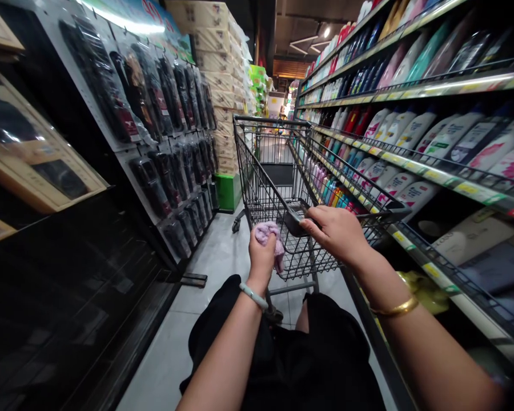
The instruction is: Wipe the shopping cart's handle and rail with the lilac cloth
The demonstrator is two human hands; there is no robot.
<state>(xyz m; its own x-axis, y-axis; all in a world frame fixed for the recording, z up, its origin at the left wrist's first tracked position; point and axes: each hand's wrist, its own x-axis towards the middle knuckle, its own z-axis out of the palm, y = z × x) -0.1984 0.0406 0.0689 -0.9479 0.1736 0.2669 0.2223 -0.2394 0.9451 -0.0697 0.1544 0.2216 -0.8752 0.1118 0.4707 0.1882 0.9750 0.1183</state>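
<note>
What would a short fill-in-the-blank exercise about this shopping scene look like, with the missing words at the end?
1. While the right hand is on the shopping cart, the crumpled lilac cloth is held in the ____.
2. The left arm wears a pale bangle; the bangle on the right arm is coloured ____.
3. The upper shelves beside the cart carry rows of capped plastic ____.
4. The hanging packages are on the picture's ____ side.

Missing words: left hand; gold; bottles; left.
</note>
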